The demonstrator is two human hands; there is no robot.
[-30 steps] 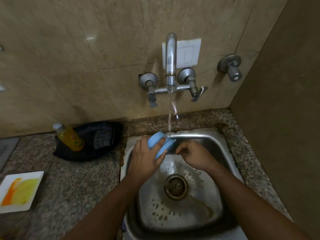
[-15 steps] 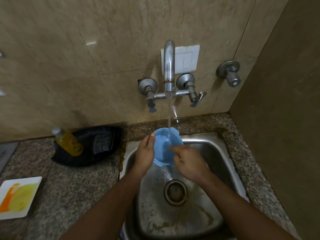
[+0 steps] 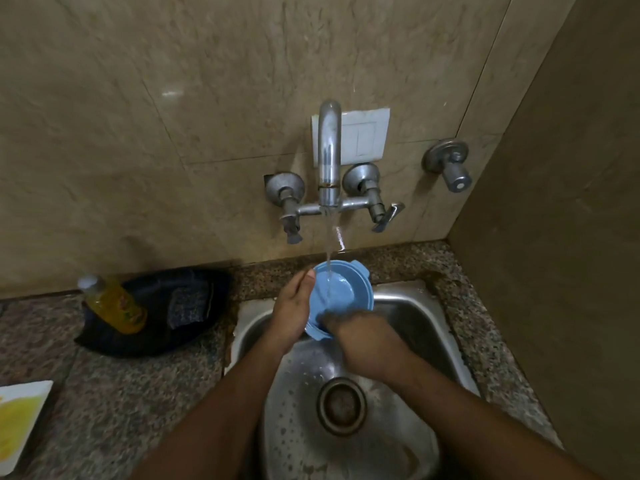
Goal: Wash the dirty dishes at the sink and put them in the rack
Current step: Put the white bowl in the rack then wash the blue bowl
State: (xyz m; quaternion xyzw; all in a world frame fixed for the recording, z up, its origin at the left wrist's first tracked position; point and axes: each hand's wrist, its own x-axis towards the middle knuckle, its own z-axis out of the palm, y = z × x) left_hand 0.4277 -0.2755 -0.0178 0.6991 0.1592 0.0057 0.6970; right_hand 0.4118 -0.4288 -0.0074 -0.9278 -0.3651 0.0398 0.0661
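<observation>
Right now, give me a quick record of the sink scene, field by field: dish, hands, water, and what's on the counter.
dish: blue bowl, tilted, inside facing the camera, over the sink
left hand: grips the bowl's left rim
right hand: at the bowl's lower edge, blurred
water: runs from the tap into the bowl
counter: soap bottle and scrubber in a black tray; stained white plate far left
rack: not in view

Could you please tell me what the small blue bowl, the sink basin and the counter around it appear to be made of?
The small blue bowl looks like plastic: uniform matte colour with moulded tab handles on the rim. The sink basin appears to be stainless steel, with a dull, water-spotted grey sheen. The speckled brown counter looks like polished granite, judging by its grainy flecks, though a stone-look surface is possible.
</observation>
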